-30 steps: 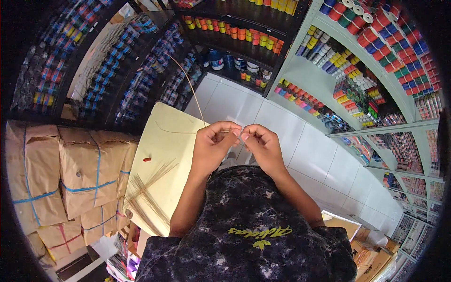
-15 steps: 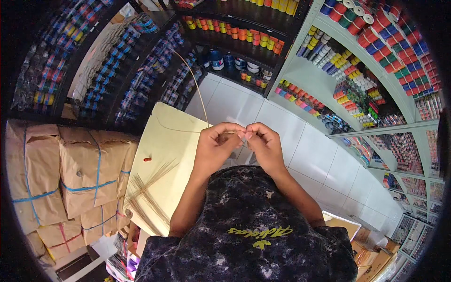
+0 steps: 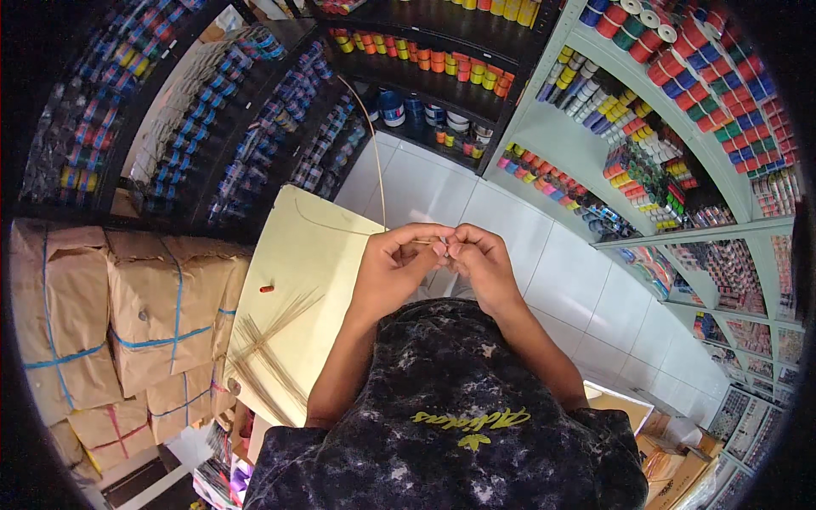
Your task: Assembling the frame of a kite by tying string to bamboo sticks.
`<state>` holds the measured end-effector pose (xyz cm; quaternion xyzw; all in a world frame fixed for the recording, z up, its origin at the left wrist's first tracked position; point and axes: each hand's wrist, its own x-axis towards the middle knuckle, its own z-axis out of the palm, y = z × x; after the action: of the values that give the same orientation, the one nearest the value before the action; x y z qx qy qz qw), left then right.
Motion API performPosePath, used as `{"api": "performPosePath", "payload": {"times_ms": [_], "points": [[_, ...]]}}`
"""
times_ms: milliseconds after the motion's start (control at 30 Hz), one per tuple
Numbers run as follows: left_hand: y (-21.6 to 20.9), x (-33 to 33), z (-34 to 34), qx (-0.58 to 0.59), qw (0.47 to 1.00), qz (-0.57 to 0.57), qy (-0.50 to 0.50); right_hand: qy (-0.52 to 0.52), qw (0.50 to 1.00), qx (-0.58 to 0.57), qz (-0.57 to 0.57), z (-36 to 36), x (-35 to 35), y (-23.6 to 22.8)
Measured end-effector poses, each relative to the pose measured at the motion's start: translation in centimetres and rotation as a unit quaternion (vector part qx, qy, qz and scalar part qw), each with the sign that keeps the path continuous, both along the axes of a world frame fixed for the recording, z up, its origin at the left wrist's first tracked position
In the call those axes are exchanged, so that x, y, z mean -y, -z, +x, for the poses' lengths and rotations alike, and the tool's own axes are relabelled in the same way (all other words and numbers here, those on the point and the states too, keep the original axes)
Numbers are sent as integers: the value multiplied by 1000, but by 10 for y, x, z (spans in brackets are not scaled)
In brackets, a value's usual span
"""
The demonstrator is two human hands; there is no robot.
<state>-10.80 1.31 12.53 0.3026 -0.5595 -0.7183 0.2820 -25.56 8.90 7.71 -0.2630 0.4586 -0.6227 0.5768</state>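
My left hand (image 3: 384, 270) and my right hand (image 3: 484, 265) meet at the fingertips in front of my chest, both pinched closed. Thin tan strands, like cane or stiff fibre, come out of the left hand. One strand (image 3: 381, 170) arcs up and away, and another thinner one bends left over the pale yellow board (image 3: 327, 204). A short bit of strand and a tiny greyish piece show between the fingertips, too small to name. Several loose strands (image 3: 270, 357) lie crossed on the board, below a small red object (image 3: 267, 289).
Brown paper parcels (image 3: 161, 297) tied with blue string are stacked at the left. Dark shelves (image 3: 280, 136) with bundled cords stand beyond them. Grey shelves (image 3: 544, 136) with coloured spools line the right. White floor tiles (image 3: 544, 272) run between; an open carton (image 3: 671, 459) sits lower right.
The upright strand has swung to the right, its tip now nearer the blue tubs. Both hands have shifted slightly right, and the right fingers have curled differently at the pinch.
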Motion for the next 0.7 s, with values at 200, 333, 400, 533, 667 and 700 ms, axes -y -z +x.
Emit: {"api": "performPosePath", "payload": {"times_ms": [200,333,400,533,667,700], "points": [[3,2,2,8,1000,-18,8,-19,1000,23,4,-2,1,3],[1,3,2,5,1000,-8,18,-25,998,60,14,-2,1,-4],[6,3,3,15,1000,-6,14,-28,997,70,23,-3,1,-4],[6,4,3,34,999,-1,12,-39,997,65,20,-4,1,1],[2,4,1,23,1000,16,3,-36,998,48,20,-4,1,2],[1,4,1,19,1000,17,2,-36,998,48,20,-4,1,2]]}}
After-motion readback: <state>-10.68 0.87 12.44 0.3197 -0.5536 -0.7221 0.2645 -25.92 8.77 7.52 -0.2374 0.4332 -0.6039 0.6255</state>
